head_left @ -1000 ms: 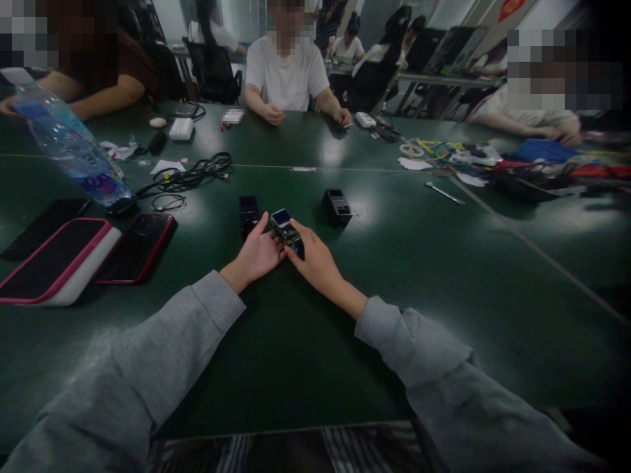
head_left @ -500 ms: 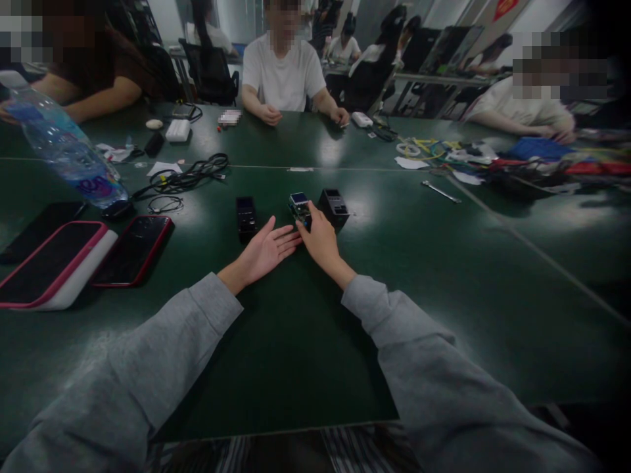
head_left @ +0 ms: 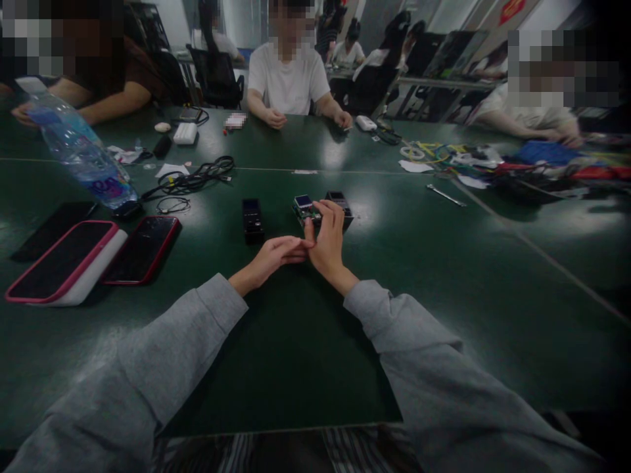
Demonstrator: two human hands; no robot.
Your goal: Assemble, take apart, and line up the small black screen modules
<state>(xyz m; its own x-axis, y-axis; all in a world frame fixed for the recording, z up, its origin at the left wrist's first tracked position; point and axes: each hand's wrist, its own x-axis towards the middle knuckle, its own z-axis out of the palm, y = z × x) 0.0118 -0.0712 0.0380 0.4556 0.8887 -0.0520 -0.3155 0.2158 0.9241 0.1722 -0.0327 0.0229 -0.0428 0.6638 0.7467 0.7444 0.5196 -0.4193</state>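
Head view: right hand (head_left: 326,242) reaches flat onto circuit board (head_left: 304,206); left hand (head_left: 274,253) alongside.

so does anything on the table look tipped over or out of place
The water bottle at far left looks steeply tilted, though lens distortion may cause that. The small circuit module by the right hand sits level; nothing looks spilled or damaged.

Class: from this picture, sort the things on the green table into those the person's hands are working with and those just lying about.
In hand: small circuit board with screen, black casing, right hand, left hand.

Lying about: black block, phones, water bottle, cables, metal tool.
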